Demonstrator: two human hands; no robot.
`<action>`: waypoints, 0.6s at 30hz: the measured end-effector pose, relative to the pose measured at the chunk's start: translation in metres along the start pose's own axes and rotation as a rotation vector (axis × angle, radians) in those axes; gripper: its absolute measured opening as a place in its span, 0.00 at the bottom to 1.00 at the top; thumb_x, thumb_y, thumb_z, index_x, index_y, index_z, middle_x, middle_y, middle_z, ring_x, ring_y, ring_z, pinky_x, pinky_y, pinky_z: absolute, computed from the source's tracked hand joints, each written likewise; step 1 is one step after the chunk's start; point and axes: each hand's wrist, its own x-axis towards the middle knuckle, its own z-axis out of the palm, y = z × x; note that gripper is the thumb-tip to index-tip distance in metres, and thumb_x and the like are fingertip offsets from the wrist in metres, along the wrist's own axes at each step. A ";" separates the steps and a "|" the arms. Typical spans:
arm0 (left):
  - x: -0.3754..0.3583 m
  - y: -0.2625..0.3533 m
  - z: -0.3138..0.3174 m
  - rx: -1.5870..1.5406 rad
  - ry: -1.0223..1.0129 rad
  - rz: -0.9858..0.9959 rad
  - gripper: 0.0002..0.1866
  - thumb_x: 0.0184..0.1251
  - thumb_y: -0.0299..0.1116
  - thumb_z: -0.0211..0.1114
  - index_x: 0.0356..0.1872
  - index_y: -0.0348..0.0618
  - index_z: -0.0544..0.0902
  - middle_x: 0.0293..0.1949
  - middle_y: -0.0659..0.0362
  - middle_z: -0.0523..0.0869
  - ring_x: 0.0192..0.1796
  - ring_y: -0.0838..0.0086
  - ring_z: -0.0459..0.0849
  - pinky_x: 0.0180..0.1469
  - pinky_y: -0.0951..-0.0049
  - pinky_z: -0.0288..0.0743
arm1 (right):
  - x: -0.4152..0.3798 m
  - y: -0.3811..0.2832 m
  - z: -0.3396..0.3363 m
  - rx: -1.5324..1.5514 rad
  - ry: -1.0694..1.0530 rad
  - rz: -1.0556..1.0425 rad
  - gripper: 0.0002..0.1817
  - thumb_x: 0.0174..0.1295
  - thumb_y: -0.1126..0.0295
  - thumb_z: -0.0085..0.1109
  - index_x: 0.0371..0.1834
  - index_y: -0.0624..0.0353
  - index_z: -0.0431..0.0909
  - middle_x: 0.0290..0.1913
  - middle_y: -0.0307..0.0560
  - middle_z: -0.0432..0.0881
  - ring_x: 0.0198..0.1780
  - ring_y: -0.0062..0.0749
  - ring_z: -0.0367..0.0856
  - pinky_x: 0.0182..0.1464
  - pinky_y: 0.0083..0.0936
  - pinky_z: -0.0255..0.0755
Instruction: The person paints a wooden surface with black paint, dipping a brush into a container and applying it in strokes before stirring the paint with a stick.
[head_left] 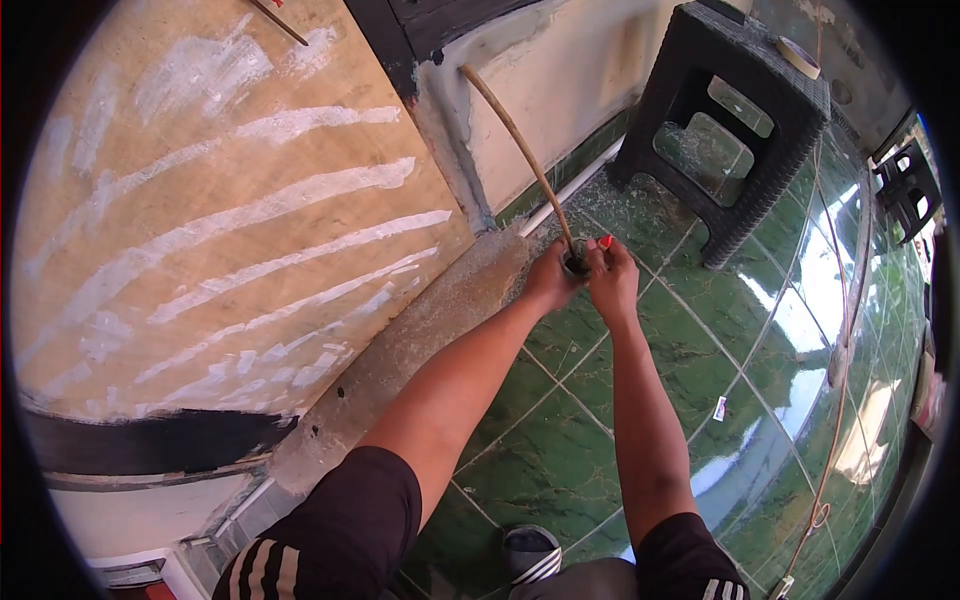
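Note:
Both my arms reach forward over the green tiled floor, and my hands meet near the wall's base. My left hand is closed around a small dark round object. From that object a long thin brown stick rises up and left toward the wall. My right hand pinches at the object's right side, with a small red thing at its fingertips. What exactly the red thing is cannot be made out.
A black plastic stool with a tape roll on top stands ahead to the right. A wooden panel with white streaks is at left. A thin cable crosses the floor at right.

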 end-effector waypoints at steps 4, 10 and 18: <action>0.003 -0.012 0.001 -0.075 0.022 -0.056 0.38 0.48 0.40 0.83 0.62 0.46 0.75 0.49 0.49 0.89 0.54 0.52 0.88 0.54 0.59 0.81 | 0.004 0.007 0.005 -0.054 -0.058 -0.020 0.17 0.72 0.57 0.64 0.41 0.63 0.83 0.33 0.52 0.87 0.34 0.37 0.85 0.38 0.31 0.76; -0.003 -0.032 0.002 0.036 0.064 0.046 0.36 0.52 0.36 0.80 0.62 0.45 0.73 0.47 0.49 0.89 0.50 0.52 0.89 0.50 0.59 0.82 | -0.001 0.010 0.011 -0.171 -0.041 -0.142 0.15 0.70 0.59 0.66 0.40 0.62 0.84 0.35 0.55 0.88 0.36 0.41 0.87 0.44 0.33 0.77; -0.008 -0.032 0.011 0.048 0.094 -0.032 0.40 0.50 0.36 0.81 0.65 0.43 0.71 0.48 0.45 0.89 0.53 0.48 0.87 0.53 0.55 0.82 | 0.002 0.021 0.015 -0.202 -0.058 -0.244 0.16 0.65 0.58 0.70 0.44 0.62 0.87 0.50 0.56 0.88 0.49 0.49 0.87 0.54 0.36 0.76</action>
